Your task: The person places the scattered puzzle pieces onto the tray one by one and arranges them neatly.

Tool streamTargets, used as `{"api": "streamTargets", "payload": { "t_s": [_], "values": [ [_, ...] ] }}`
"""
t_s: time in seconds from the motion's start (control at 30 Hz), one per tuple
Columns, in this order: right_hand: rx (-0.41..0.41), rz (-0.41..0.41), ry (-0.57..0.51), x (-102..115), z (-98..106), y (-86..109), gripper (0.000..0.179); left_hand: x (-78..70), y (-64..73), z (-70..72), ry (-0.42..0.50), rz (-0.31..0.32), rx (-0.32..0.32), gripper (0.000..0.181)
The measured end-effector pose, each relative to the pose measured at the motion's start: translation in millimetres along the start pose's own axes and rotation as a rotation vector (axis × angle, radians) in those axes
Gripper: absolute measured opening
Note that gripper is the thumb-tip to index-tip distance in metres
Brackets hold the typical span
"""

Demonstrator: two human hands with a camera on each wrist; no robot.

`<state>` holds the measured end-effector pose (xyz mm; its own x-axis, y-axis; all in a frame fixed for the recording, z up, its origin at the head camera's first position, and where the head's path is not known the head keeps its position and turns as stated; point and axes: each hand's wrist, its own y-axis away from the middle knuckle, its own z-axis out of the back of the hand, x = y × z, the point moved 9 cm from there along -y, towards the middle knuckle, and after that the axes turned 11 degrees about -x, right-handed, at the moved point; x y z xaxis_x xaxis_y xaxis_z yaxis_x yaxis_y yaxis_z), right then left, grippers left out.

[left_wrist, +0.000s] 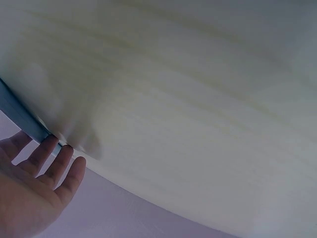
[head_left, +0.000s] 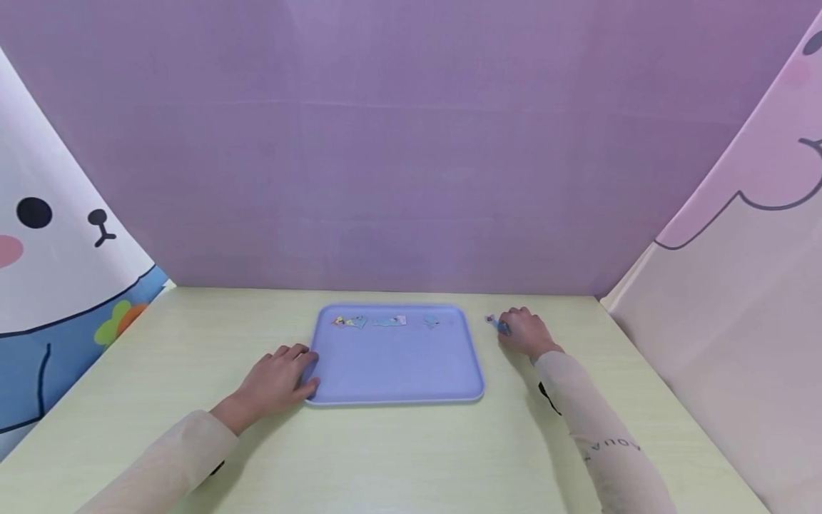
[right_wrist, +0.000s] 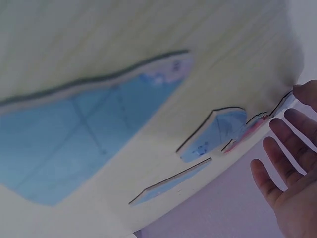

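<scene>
My left hand [head_left: 272,382] rests against the left side of a pale blue tray [head_left: 398,371], thumb over its rim. In the left wrist view its fingers reach the tray edge [left_wrist: 22,111], loosely extended. Along the tray's far side lie flat puzzle pieces: a yellow-and-blue group [head_left: 349,322], a long blue one [head_left: 389,321] and a small blue one [head_left: 431,321]. Right of the tray, my right hand [head_left: 526,332] is down at loose pieces [head_left: 493,322]. The right wrist view shows its fairly straight fingers beside a piece [right_wrist: 281,105], thumb tip close to it.
Several more blue pieces lie on the pale table in the right wrist view, including a large one [right_wrist: 94,134] and a rounded one [right_wrist: 215,131]. A purple backdrop [head_left: 398,178] rises behind the table [head_left: 411,457]. Printed cloths [head_left: 64,285] hang at the sides.
</scene>
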<state>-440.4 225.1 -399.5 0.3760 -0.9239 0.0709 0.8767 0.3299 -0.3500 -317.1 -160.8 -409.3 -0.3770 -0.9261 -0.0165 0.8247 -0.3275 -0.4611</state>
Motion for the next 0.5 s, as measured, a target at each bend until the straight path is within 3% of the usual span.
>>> {"api": "streamTargets", "payload": {
  "t_s": [0.5],
  "values": [
    [0.005,0.013,0.035,-4.2,-9.1,-2.7,0.024,0.5,-0.9,-1.6,0.002,-0.006,-0.005,0.045]
  ]
}}
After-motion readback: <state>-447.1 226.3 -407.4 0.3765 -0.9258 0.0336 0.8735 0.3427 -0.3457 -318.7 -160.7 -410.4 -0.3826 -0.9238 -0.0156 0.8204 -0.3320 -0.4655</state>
